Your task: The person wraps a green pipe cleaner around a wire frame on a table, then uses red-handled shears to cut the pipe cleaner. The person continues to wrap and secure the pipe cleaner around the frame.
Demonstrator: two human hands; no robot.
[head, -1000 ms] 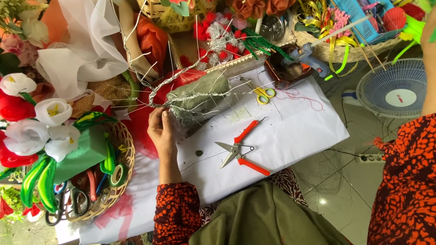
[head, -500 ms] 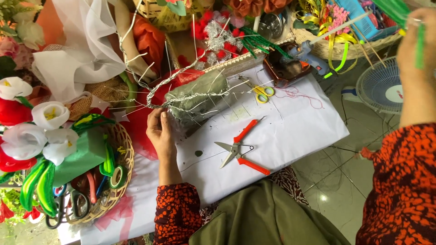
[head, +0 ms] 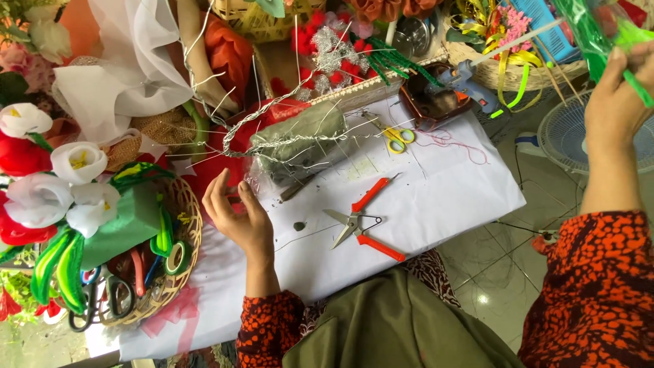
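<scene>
left hand (head: 235, 211) now off wire bundle (head: 300, 140)

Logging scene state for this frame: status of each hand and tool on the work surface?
left hand: open, empty, fingers spread above the white sheet
right hand: raised, closed on green strip
orange-handled snips: blades open, lying flat
yellow scissors: lying flat; open or shut unclear
wire-wrapped green bundle: lying on sheet, untouched
glue gun: resting at the sheet's far edge
</scene>
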